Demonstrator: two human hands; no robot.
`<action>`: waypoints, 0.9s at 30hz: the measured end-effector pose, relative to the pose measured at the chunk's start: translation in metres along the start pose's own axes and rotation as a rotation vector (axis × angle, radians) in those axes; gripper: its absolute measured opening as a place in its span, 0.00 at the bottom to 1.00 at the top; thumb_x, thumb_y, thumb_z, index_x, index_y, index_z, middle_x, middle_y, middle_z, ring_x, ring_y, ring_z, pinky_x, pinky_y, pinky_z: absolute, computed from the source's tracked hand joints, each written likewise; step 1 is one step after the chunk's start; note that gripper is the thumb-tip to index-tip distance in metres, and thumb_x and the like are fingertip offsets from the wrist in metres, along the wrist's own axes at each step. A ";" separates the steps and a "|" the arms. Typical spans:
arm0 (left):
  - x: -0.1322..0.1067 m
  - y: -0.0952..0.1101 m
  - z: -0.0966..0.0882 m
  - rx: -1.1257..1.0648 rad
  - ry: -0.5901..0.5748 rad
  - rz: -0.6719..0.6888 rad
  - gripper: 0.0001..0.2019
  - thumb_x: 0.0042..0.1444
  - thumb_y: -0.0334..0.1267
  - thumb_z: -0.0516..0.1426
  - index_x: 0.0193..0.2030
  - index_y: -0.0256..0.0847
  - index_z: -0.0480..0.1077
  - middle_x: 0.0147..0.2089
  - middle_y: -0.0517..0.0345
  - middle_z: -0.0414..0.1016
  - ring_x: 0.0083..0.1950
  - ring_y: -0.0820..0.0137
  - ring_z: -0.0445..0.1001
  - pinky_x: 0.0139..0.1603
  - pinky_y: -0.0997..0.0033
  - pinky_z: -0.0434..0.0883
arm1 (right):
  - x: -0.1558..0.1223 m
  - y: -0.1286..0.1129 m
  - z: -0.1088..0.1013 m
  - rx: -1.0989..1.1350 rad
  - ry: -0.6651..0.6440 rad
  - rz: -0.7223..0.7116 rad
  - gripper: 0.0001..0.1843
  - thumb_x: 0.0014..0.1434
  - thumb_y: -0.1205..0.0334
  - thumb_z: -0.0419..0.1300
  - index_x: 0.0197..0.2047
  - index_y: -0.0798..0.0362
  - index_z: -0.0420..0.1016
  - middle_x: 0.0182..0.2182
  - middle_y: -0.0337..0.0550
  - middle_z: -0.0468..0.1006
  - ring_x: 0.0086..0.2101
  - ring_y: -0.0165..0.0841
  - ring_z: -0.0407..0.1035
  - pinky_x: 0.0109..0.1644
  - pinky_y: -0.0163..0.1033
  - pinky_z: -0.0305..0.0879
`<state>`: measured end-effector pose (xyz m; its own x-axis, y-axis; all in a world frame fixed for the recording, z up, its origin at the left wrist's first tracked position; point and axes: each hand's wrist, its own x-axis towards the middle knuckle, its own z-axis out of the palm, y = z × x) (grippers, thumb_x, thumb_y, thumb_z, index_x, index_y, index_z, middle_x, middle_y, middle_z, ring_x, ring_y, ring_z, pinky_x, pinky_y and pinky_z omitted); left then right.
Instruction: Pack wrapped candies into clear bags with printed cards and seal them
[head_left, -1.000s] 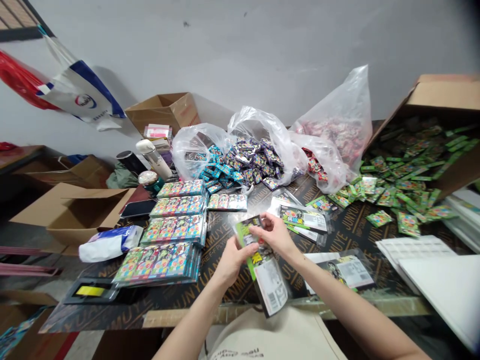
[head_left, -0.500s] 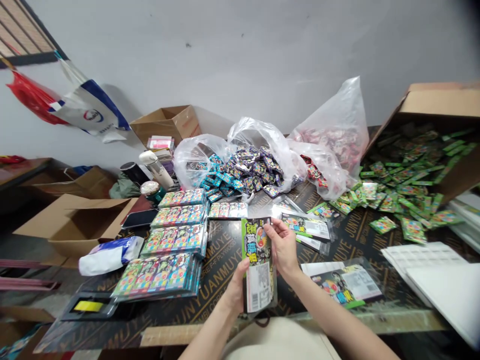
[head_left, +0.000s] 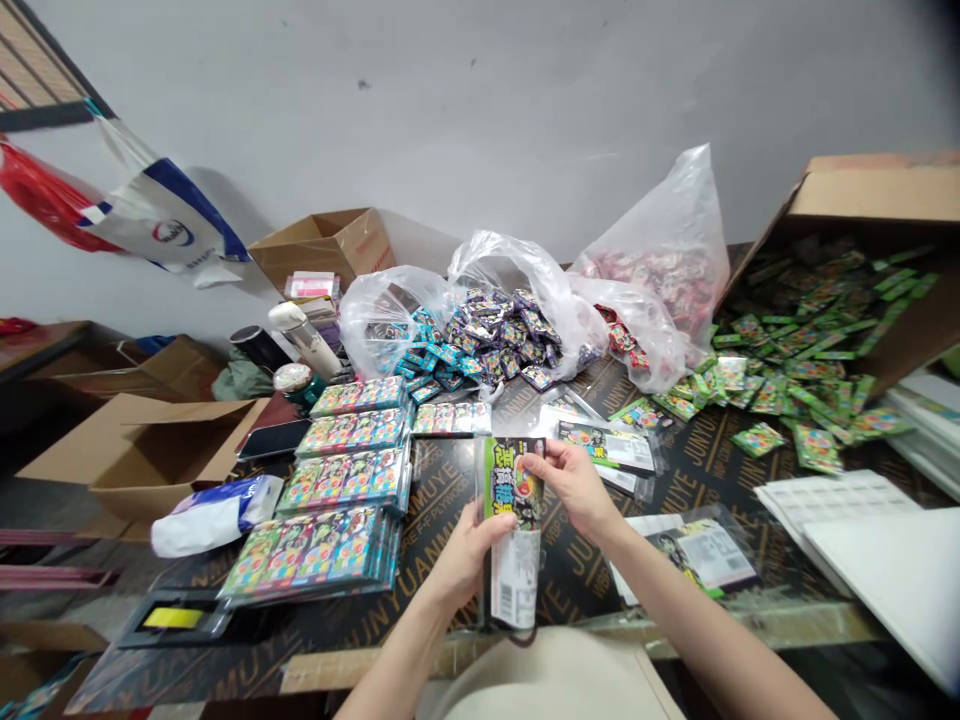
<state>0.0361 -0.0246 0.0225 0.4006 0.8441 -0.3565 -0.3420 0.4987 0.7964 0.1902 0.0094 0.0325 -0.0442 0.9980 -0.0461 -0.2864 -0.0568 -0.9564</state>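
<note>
Upright in front of me is a printed candy package in a clear sleeve, black and green above with a white label below. My left hand grips its left edge, thumb across the front. On the upper right edge, my right hand pinches it between thumb and fingers. Whether small packets are inside cannot be seen. Similar flat packages lie just beyond my right hand, and another package rests under my right forearm. To the left stand stacks of filled candy packs.
Open plastic bags hold blue packets, purple packets and red packets. A tipped carton spills green packets at right. White sheets lie near the right edge. A phone, bottles and a tissue pack are at left.
The left thumb has shifted across the package front, and the package looks more bent lengthwise. Both hands still hold it. The whole view has shifted slightly.
</note>
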 end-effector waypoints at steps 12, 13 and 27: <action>0.022 -0.002 -0.019 0.313 0.213 0.269 0.13 0.48 0.43 0.59 0.35 0.33 0.71 0.32 0.54 0.76 0.31 0.68 0.73 0.33 0.72 0.69 | -0.001 0.030 -0.004 -0.087 -0.331 0.157 0.17 0.41 0.57 0.66 0.35 0.57 0.75 0.25 0.38 0.77 0.27 0.32 0.71 0.34 0.38 0.68; 0.024 -0.003 -0.020 0.343 0.228 0.282 0.14 0.46 0.42 0.61 0.35 0.33 0.72 0.33 0.53 0.77 0.32 0.67 0.73 0.34 0.72 0.69 | -0.003 0.035 -0.008 -0.127 -0.317 0.161 0.15 0.41 0.58 0.67 0.32 0.57 0.75 0.24 0.38 0.77 0.26 0.31 0.70 0.33 0.37 0.68; 0.034 -0.027 -0.039 0.419 0.085 0.239 0.20 0.42 0.39 0.63 0.44 0.35 0.70 0.34 0.52 0.77 0.33 0.66 0.74 0.31 0.72 0.70 | -0.011 0.054 -0.041 -0.260 -0.136 0.132 0.21 0.39 0.61 0.67 0.39 0.53 0.73 0.32 0.40 0.78 0.33 0.37 0.72 0.38 0.42 0.68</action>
<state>0.0254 -0.0019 -0.0302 0.2759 0.9471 -0.1642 -0.0374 0.1813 0.9827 0.2142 -0.0036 -0.0309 -0.1968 0.9686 -0.1521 -0.0165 -0.1584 -0.9872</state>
